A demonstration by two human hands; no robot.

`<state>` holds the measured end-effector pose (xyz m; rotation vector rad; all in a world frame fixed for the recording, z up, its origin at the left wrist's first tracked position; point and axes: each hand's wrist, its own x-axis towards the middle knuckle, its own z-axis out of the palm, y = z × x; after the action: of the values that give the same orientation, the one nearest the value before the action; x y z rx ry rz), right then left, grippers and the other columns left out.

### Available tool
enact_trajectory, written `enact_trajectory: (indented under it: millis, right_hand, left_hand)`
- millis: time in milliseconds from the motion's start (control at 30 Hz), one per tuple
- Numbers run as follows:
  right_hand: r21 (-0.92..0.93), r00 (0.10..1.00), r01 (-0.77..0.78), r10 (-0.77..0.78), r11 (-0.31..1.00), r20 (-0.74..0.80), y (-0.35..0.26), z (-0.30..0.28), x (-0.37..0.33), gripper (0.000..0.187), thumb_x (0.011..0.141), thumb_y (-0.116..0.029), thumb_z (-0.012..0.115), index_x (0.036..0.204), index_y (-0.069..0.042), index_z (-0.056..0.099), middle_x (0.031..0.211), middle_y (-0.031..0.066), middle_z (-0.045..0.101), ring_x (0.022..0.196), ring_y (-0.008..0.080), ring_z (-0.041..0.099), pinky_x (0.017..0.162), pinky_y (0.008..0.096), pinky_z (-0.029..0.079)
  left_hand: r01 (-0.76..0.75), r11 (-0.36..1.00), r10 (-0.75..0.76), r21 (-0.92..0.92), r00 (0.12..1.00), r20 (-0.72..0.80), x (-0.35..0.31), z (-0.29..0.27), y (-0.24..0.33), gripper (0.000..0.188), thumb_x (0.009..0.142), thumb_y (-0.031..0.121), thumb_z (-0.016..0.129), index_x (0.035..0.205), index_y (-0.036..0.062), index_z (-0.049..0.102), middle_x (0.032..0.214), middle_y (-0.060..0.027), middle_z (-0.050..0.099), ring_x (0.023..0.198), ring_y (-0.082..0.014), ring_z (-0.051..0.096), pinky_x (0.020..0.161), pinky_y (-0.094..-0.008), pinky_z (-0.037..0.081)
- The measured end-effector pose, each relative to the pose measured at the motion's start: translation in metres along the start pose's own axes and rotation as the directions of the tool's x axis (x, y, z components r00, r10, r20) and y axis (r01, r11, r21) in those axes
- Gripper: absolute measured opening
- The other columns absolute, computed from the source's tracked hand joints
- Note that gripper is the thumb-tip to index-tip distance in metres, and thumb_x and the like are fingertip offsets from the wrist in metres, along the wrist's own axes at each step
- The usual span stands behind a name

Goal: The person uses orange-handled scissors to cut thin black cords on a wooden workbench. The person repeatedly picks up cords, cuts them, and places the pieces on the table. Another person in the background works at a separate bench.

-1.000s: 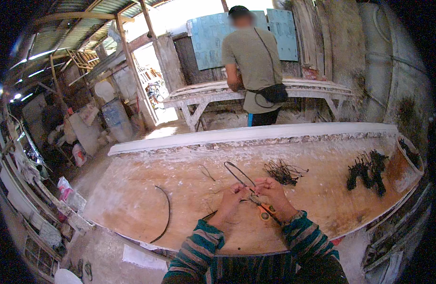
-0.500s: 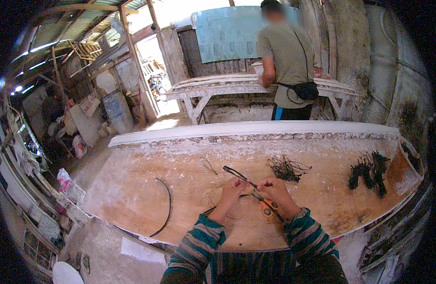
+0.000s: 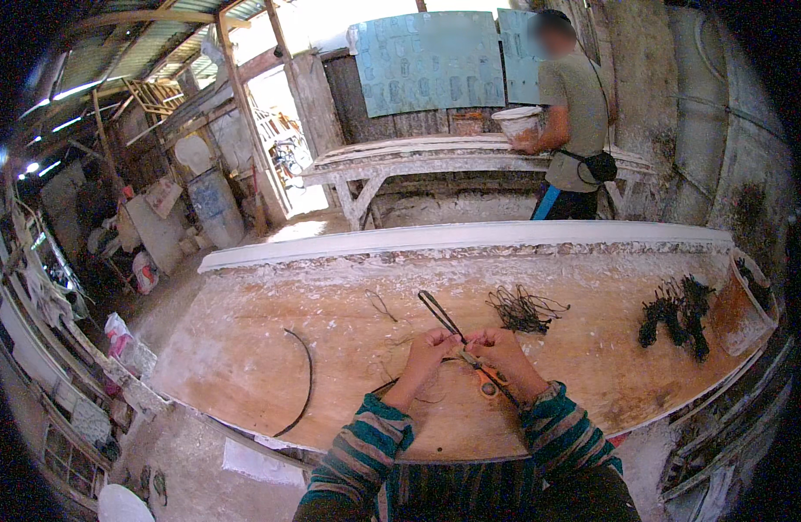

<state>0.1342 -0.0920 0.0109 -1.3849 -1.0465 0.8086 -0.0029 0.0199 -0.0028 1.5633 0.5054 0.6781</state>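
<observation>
My left hand [image 3: 430, 349] and my right hand [image 3: 499, 351] meet over the wooden tabletop [image 3: 244, 348], both closed in a pinch. Between them they grip a thin black cord [image 3: 438, 311], whose looped end sticks up and away from my fingers. Just below my right hand lies a pair of scissors with orange handles [image 3: 490, 381], partly covered by the hand. Beyond that hand is a loose tangle of thin black cords [image 3: 526, 310]. Off to the left, a longer black cord [image 3: 311, 374] rests in a curve. A thin loop of string [image 3: 380, 304] lies past my left hand.
Dark knotted cord bundles [image 3: 675, 320] lie at the right beside a tipped, dusty container [image 3: 738, 315]. A white ledge [image 3: 470, 237] runs along the table's far edge. Behind it, a person [image 3: 576, 122] holds a white bucket [image 3: 519, 123] at a second bench [image 3: 365, 161].
My hands have drawn closer together, and the cord's loop now points more upright and has opened wider. The person behind has moved right and turned, bringing the bucket into fuller view.
</observation>
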Motion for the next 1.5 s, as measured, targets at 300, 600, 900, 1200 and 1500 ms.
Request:
enact_trajectory:
  millis: [300, 600, 900, 1200, 1500]
  right_hand:
    - [-0.089, 0.997, -0.072, 0.072, 0.993, 0.002, -0.015, 0.000, -0.005, 0.015, 0.078, -0.012, 0.064, 0.086, 0.000, 0.066, 0.075, 0.0022, 0.064, 0.066, 0.0091, 0.055, 0.058, 0.0257, 0.045]
    - [-0.006, 0.998, -0.062, 0.062, 0.998, -0.013, 0.003, -0.003, -0.002, 0.018, 0.079, -0.018, 0.065, 0.082, -0.001, 0.065, 0.069, 0.0012, 0.061, 0.061, 0.0089, 0.052, 0.053, 0.0261, 0.042]
    - [-0.015, 0.998, -0.060, 0.060, 0.998, 0.020, 0.000, 0.000, -0.004, 0.021, 0.082, -0.022, 0.063, 0.079, -0.001, 0.064, 0.061, -0.0006, 0.055, 0.051, 0.0070, 0.047, 0.044, 0.0244, 0.036]
    - [-0.052, 0.999, -0.008, 0.010, 0.999, 0.031, 0.005, 0.001, -0.001, 0.025, 0.082, -0.025, 0.062, 0.075, -0.001, 0.064, 0.061, -0.0003, 0.056, 0.053, 0.0080, 0.049, 0.046, 0.0260, 0.038]
    - [-0.029, 0.998, 0.015, -0.013, 0.999, 0.064, 0.008, 0.001, 0.002, 0.014, 0.081, -0.014, 0.060, 0.083, -0.001, 0.062, 0.074, 0.0009, 0.060, 0.066, 0.0076, 0.053, 0.058, 0.0232, 0.042]
  left_hand:
    - [0.012, 0.992, -0.014, -0.123, 1.000, -0.012, -0.003, 0.004, 0.006, 0.019, 0.085, 0.021, 0.058, 0.085, 0.0027, 0.063, 0.074, 0.0018, 0.060, 0.067, -0.0072, 0.051, 0.061, -0.0225, 0.040]
    - [0.034, 0.991, -0.032, -0.131, 0.999, 0.015, -0.003, 0.009, 0.001, 0.018, 0.082, 0.020, 0.062, 0.086, 0.0029, 0.063, 0.081, -0.0012, 0.062, 0.073, -0.0099, 0.054, 0.069, -0.0236, 0.042]
    - [0.053, 0.996, -0.051, -0.075, 0.998, 0.031, -0.003, 0.007, -0.003, 0.018, 0.083, 0.020, 0.061, 0.088, 0.0025, 0.062, 0.082, -0.0021, 0.063, 0.074, -0.0103, 0.055, 0.068, -0.0240, 0.042]
    - [0.090, 0.992, -0.087, -0.090, 0.996, 0.036, -0.001, 0.006, -0.008, 0.019, 0.083, 0.021, 0.063, 0.088, 0.0022, 0.062, 0.081, -0.0033, 0.063, 0.068, -0.0097, 0.054, 0.061, -0.0225, 0.042]
    - [0.091, 0.980, -0.081, -0.175, 0.995, 0.062, 0.002, 0.004, -0.011, 0.019, 0.083, 0.021, 0.062, 0.087, 0.0028, 0.061, 0.078, -0.0017, 0.062, 0.068, -0.0091, 0.054, 0.063, -0.0220, 0.043]
